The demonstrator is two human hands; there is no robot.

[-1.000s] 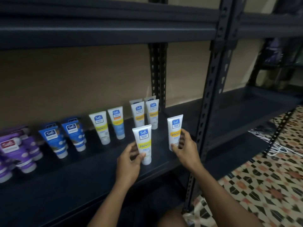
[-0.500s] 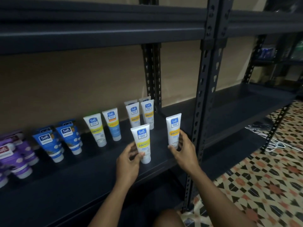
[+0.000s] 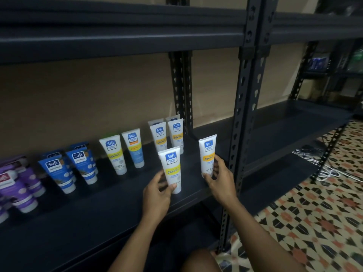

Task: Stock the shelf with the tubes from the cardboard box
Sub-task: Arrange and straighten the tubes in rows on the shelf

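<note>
As the forearms (image 3: 261, 238) reach up from below, we see the left hand (image 3: 157, 193) hold the lower half of a smooth white plastic tube (image 3: 171, 165) in its grip, thumb on its front near the cap, while the right hand (image 3: 221, 179) wraps its grip round a second white tube (image 3: 207, 154) from the side. Both tubes stand cap-down, flat crimped ends up, near the front edge of the matte dark metal shelf (image 3: 88, 209), with blue tubes (image 3: 82, 163) and purple tubes (image 3: 21, 189) further left.
</note>
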